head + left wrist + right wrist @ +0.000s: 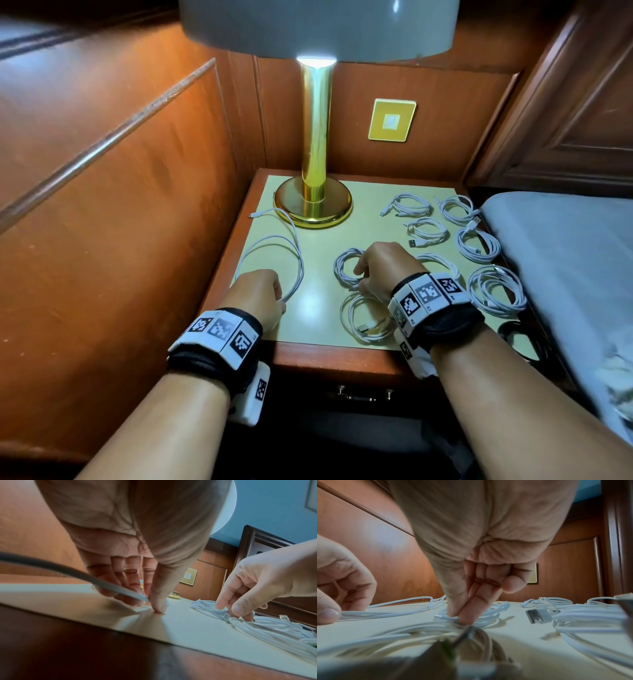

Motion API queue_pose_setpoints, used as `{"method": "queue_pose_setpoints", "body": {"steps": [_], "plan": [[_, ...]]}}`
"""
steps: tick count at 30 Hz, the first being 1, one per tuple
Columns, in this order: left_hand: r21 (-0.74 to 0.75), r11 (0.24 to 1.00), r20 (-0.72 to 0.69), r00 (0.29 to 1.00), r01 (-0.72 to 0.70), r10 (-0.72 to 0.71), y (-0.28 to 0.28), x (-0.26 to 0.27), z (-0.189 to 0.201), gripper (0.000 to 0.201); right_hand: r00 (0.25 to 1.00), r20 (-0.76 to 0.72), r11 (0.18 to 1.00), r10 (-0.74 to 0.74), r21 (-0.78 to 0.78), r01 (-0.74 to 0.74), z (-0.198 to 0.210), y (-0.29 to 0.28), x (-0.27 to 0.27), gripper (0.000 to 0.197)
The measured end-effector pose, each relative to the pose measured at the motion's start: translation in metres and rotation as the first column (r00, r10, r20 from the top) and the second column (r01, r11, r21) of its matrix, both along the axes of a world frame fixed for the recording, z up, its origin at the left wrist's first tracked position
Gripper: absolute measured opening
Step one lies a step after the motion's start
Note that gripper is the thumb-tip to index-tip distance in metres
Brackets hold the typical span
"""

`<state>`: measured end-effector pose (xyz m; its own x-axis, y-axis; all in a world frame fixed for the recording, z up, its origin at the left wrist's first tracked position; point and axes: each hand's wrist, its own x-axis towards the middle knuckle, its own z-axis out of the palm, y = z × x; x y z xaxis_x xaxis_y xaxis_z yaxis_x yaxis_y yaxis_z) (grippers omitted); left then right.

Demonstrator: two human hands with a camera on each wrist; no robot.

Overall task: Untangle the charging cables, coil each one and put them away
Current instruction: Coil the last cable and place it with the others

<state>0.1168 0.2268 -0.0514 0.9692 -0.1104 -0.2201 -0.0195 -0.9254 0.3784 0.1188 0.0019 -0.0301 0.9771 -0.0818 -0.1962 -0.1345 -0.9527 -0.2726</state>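
Wood-panelled walls close in a small bedside worktop (318,308) with a pale yellow top, a brass lamp (313,202) standing at its 12 o'clock edge and a bed (565,246) along the 3 o'clock side.

Most of the coiling looks done. Five white coiled cables (478,245) lie apart from one another between 1 and 4 o'clock, each wound into its own small ring. Two more rings sit close together near 5 o'clock, touching or overlapping; whether they are snagged cannot be told. The right hand (383,270) is over that pair, thumb and fingers pinching a strand of the farther coil (344,265) where it meets the nearer coil (363,317).

One loose cable (274,246) is the obvious unfinished piece: it lies in a single wide loop at 9 o'clock, its plug end trailing toward the lamp base. The left hand (260,294) pinches this cable at the loop's near edge, thumb tip pressed to the worktop.

A dark cable (517,337) lies partly seen at the 4 o'clock corner. Nothing appears put away yet; a drawer handle (364,394) shows below the front edge, the drawer shut. Winding the loose cable and storing everything seem left to do.
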Motion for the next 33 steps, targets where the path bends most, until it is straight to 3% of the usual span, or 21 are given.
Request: {"method": "queue_pose_setpoints", "body": {"steps": [11,16,20,24,29,31,33], "plan": [[-0.044,0.999,0.080,0.996,0.032,-0.028,0.001,-0.005,0.009,0.007,1.000,0.014,0.999,0.028,0.042,-0.028,-0.001,-0.002,-0.001,0.024],[-0.140,0.990,0.217,0.976,-0.006,0.036,0.006,-0.012,0.019,0.008,0.992,0.122,0.998,0.018,0.065,-0.026,0.013,0.002,-0.014,0.026],[-0.264,0.964,0.372,0.920,-0.020,0.121,0.011,-0.027,0.034,0.011,0.972,0.214,0.986,0.094,0.113,-0.120,0.037,0.014,-0.038,0.023],[-0.476,0.878,0.518,0.821,0.045,0.239,0.019,-0.058,0.055,0.016,0.939,0.228,0.928,0.257,0.212,-0.306,0.050,0.037,-0.079,0.028],[-0.733,0.670,0.447,0.826,0.118,0.343,0.016,-0.111,0.073,0.018,0.882,0.029,0.792,0.471,0.426,-0.437,0.047,0.063,-0.132,0.071],[-0.809,0.575,0.389,0.846,0.123,0.365,0.007,-0.131,0.081,0.018,0.863,0.028,0.749,0.505,0.482,-0.454,0.040,0.071,-0.149,0.058],[-0.884,0.460,0.283,0.879,0.084,0.384,0.001,-0.148,0.086,0.019,0.880,0.065,0.748,0.471,0.499,-0.437,0.039,0.074,-0.161,0.021]]}}
